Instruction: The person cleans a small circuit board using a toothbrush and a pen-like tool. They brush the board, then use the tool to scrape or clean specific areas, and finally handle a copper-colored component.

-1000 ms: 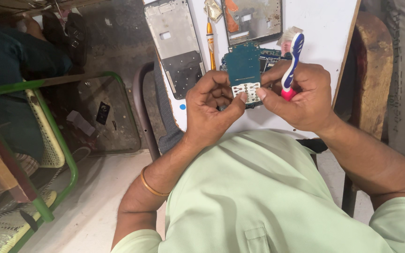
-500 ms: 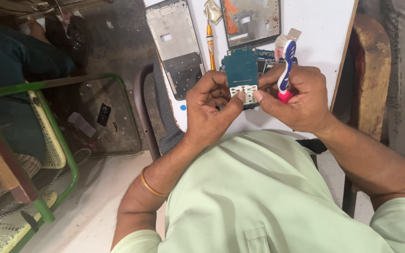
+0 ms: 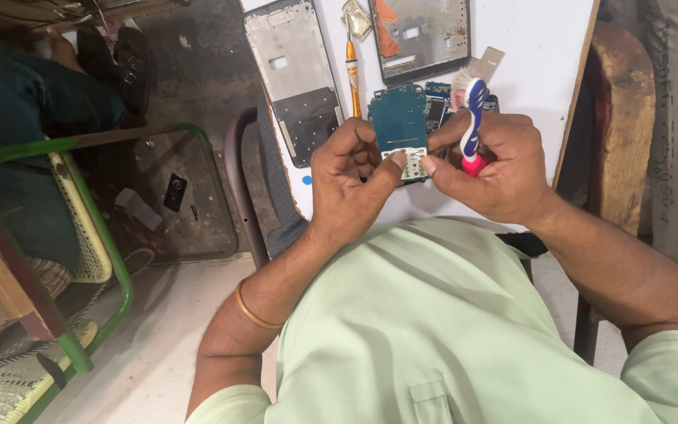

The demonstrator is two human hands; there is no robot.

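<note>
A teal phone circuit board (image 3: 399,122) is held upright over the white table (image 3: 535,63). My left hand (image 3: 348,179) pinches its lower end with thumb and fingers. My right hand (image 3: 496,166) touches the same end with its thumb and also grips a blue, white and pink toothbrush (image 3: 472,126), bristles pointing up. A second small board (image 3: 437,106) lies just behind.
On the table lie a grey phone frame (image 3: 296,78), an orange screwdriver (image 3: 352,74) and a dark phone frame (image 3: 421,35). A green metal chair (image 3: 88,235) stands at left, and a wooden stool (image 3: 621,118) at right.
Both hands with the board and toothbrush have held nearly still; the toothbrush has turned a little more upright in my right hand.
</note>
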